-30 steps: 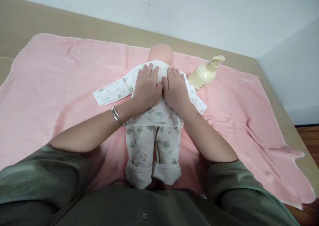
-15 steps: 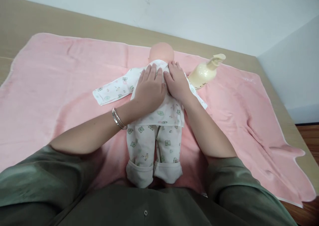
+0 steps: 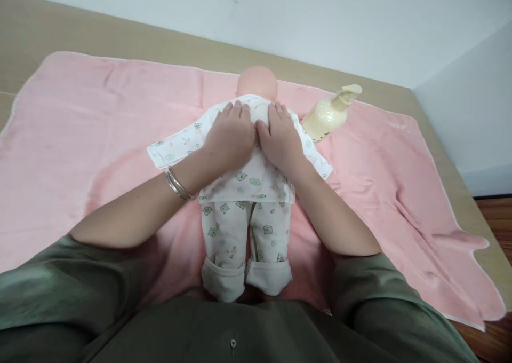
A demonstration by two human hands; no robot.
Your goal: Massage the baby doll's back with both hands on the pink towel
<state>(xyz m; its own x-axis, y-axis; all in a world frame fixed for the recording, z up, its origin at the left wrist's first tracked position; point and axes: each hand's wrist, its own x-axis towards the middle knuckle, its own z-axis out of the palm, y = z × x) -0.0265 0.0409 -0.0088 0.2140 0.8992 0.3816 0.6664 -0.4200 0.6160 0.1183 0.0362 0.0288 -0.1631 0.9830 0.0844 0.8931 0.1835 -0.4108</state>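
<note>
A baby doll [image 3: 256, 83] lies stretched out with no face showing, its feet end toward me. It wears a white printed top [image 3: 248, 188] and matching trousers [image 3: 267, 227] with folded-up cuffs. My left hand [image 3: 232, 131] rests on the upper left of the top, palm down, fingers pointing toward the head. Beside it, my right hand [image 3: 280, 139] lies on the upper right, its thumb out toward the left hand. Neither hand grips anything. Two silver bangles [image 3: 178, 185] circle my left wrist.
Under the doll a pink blanket [image 3: 120, 117] is spread over a wooden table [image 3: 132, 34]. A cream pump bottle [image 3: 326, 116] lies tilted by the doll's right-hand sleeve. A white wall [image 3: 300, 21] rises behind the table's far edge.
My left hand has shifted a little left across the top, and its fingers curve more. My right hand has moved slightly down toward me. The doll and bottle stay in place.
</note>
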